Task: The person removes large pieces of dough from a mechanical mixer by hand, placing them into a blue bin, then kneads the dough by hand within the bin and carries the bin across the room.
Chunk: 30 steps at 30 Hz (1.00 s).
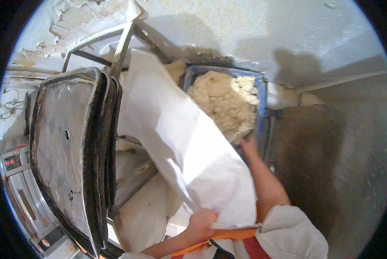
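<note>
A long white cloth (189, 142) stretches from the metal rack down to my waist. Its near edge is pinched in my left hand (203, 221), whose fingers are closed. Beyond the cloth, a blue plastic crate (261, 99) stands against the wall and holds a large lumpy mass of pale dough (221, 101), with a whiter crumbly patch at its right. My right hand (246, 143) reaches to the near side of the dough, by the crate's near right corner. The fingers there are mostly hidden, so their grip does not show.
Dark, worn baking trays (64, 138) stand upright on the left, in front of a metal rack (124, 47). A machine with a lit red display (13, 162) is at the far left. A peeling white wall (245, 30) closes off the back; grey floor (314, 151) lies at right.
</note>
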Tool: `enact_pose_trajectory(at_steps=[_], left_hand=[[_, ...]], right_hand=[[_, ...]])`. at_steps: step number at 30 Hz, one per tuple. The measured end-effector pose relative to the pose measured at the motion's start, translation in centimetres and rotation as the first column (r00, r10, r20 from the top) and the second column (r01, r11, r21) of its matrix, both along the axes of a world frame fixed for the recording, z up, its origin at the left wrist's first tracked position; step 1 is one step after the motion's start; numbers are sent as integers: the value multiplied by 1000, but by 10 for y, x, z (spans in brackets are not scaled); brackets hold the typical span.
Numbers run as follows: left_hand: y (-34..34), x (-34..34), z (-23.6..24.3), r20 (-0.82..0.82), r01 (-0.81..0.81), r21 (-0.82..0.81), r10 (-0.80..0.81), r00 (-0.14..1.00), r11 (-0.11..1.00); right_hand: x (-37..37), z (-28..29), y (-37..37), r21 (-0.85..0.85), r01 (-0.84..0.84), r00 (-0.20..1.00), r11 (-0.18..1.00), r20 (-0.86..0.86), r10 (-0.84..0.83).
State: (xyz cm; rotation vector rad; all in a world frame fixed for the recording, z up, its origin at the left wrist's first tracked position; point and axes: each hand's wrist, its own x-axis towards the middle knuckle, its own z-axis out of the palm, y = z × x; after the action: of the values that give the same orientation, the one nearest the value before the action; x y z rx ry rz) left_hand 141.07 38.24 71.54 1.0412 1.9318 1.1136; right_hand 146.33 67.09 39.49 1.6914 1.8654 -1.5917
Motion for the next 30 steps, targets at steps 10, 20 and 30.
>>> enact_pose_trajectory(at_steps=[10, 20, 30], left_hand=[[81, -22, 123, 242, -32, 681, -183, 953, 732], [-20, 20, 62, 359, -919, 14, 855, 373, 395], [-91, 85, -133, 203, -851, -518, 979, -27, 84]], right_hand=[[23, 154, -110, -686, 85, 936, 723, -194, -294], [2, 265, -7, -830, 241, 322, 504, -421, -848], [-1, 217, 23, -708, 329, 610, 625, -345, -713]])
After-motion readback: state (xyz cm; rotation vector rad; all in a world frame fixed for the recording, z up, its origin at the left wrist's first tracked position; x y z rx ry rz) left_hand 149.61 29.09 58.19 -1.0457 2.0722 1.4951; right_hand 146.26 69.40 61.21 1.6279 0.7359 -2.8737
